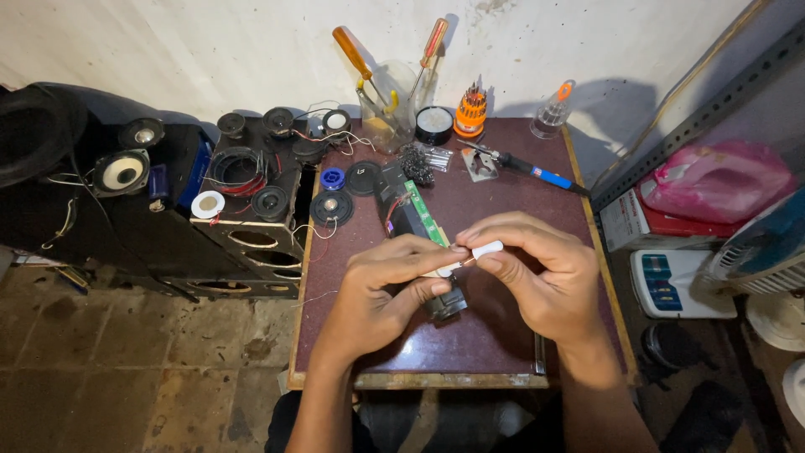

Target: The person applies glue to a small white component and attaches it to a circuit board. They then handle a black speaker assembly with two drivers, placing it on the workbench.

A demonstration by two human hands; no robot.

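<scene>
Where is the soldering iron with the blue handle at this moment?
In the head view, the soldering iron lies at the far right of the small table, beyond the right hand, between the metal bracket and the table's right edge.

Light falls from above and a little in front, brightest on the whitewashed plaster wall (251, 50) and on the far half of the small dark-red bench (503, 193). Screwdrivers in the clear glass jar (387, 117) throw soft grey shadows up the wall. The left corner with the black speaker cabinets (126, 210) sinks into near darkness, detail lost. The stone floor (126, 369) is dim and grainy. Both hands (470, 285) are evenly lit, fairly sharp. The wide lens bends the edges; the grey slotted metal shelf upright (696, 117) at right leans and blurs.
</scene>
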